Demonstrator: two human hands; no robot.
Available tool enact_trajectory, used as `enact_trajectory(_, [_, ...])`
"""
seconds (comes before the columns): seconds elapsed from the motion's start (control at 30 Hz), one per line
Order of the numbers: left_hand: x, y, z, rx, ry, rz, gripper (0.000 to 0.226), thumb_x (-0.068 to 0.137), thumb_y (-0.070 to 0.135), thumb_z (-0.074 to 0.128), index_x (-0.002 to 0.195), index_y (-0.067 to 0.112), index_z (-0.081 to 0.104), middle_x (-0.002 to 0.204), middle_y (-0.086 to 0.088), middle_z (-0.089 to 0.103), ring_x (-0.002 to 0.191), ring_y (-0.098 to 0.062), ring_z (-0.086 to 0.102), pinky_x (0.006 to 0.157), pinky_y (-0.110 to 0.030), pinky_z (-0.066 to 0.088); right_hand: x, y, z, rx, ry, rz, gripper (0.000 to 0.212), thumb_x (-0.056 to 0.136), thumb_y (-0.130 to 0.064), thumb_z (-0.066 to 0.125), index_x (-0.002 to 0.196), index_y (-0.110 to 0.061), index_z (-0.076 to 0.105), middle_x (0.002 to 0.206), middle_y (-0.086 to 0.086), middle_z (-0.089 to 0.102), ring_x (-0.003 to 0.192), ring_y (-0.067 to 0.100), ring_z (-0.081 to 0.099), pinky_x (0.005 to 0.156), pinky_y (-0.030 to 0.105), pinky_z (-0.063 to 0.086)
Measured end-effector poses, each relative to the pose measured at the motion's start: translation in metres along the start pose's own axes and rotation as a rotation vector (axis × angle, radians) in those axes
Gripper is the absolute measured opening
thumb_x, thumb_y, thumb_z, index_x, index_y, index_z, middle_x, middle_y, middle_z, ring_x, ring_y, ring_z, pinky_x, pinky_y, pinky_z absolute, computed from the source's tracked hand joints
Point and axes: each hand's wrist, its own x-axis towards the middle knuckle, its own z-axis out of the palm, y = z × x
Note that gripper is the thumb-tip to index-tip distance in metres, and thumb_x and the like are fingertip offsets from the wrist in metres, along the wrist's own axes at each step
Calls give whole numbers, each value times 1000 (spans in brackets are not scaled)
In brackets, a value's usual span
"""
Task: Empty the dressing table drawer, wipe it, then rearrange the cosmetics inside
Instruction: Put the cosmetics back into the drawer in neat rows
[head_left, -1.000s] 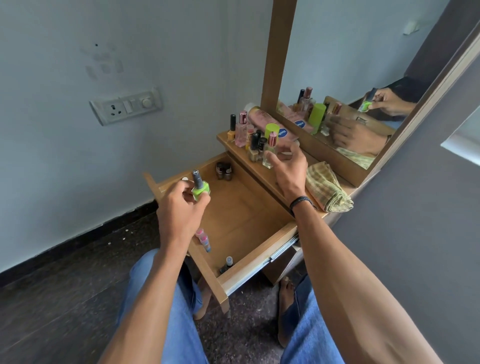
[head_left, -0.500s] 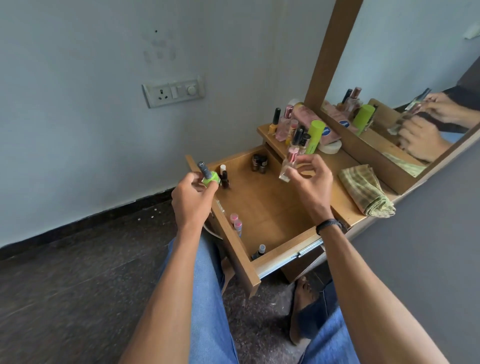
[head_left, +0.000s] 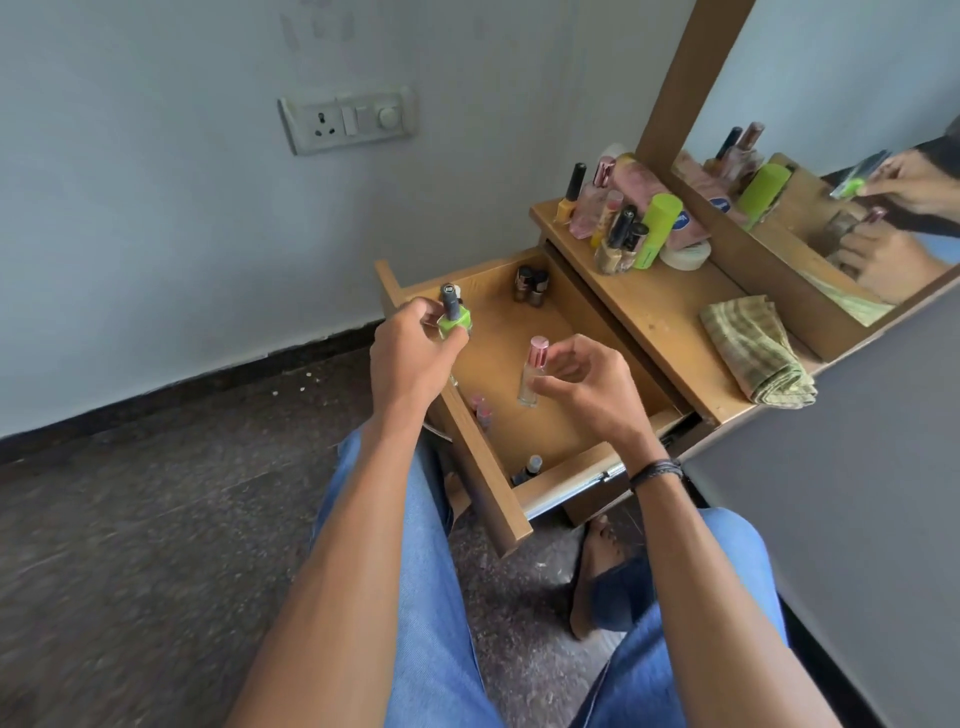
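Note:
The wooden drawer (head_left: 563, 465) of the dressing table stands pulled out. My left hand (head_left: 410, 358) pinches a green nail polish bottle (head_left: 454, 317) with a dark cap above the drawer's far left corner. My right hand (head_left: 589, 387) holds a clear perfume bottle (head_left: 532, 371) with a pink cap upright over the middle of the drawer. Inside stand two dark bottles (head_left: 531, 285) at the back, pink-capped bottles (head_left: 480, 408) by the left wall and a small bottle (head_left: 527, 467) at the front.
On the table top (head_left: 654, 312) stands a cluster of cosmetics (head_left: 623, 223), among them a green tube. A folded checked cloth (head_left: 756, 358) lies to the right. A mirror (head_left: 852, 156) rises behind. A wall socket (head_left: 345, 119) is at the upper left. My knees are below the drawer.
My right hand has carried the clear perfume bottle from the table top down over the drawer's middle. My left hand keeps hold of the green bottle. The view has shifted left.

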Motion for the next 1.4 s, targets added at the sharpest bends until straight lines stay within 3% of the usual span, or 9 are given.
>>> enact_trajectory(0.1, [0,1,6,43,-28,19,20,79,33,76,96,25,70,93,8,72,85,-14,68,77,-33,54,-7,3,-11,-63,-164,22,26,78,-17,88,98,-18,70,94,-4,74,82,6,70,74,19,55])
enact_trajectory(0.23, [-3,2,16,134,-22,94,18,81,33,75,92,22,69,88,9,70,82,-13,63,85,-36,50,-16,5,-11,-172,-343,23,31,78,-17,88,105,-18,71,100,-6,75,87,9,73,85,34,61])
enact_trajectory(0.33, [-5,0,22,262,19,156,18,85,36,73,97,23,68,94,9,71,90,-14,59,89,-38,32,-23,6,-9,-194,-400,25,34,79,-16,88,108,-18,70,99,-9,75,87,6,73,87,37,61])
enact_trajectory(0.47, [-7,-4,26,365,17,167,20,87,37,70,99,21,68,97,5,71,105,-19,55,86,-37,20,-25,7,-9,-238,-446,11,30,82,-14,85,106,-22,70,101,-13,74,91,4,73,92,40,59])
enact_trajectory(0.6, [-7,-3,29,423,10,168,20,88,38,69,94,19,67,89,1,68,110,-22,51,91,-42,24,-26,6,-8,-291,-482,-18,32,85,-12,82,100,-36,66,105,-19,71,96,4,71,94,42,57])
enact_trajectory(0.8, [-8,-4,34,473,1,189,18,87,34,71,97,19,69,87,0,68,112,-21,51,94,-44,25,-26,7,-5,-335,-508,-23,29,85,-11,78,103,-32,68,106,-20,69,97,9,69,93,46,56])
enact_trajectory(1.07, [-7,-6,37,512,-8,189,19,87,35,74,98,20,70,90,0,70,114,-20,50,96,-44,25,-25,10,-5,-313,-554,-6,45,82,9,62,102,-30,72,100,-24,73,96,3,72,90,41,60])
enact_trajectory(1.4, [-7,-3,36,560,-41,175,24,87,30,74,108,17,71,96,-2,70,119,-20,48,100,-47,27,-28,10,1,-441,-551,-34,53,84,4,56,99,-46,66,99,-28,69,94,2,66,83,44,58])
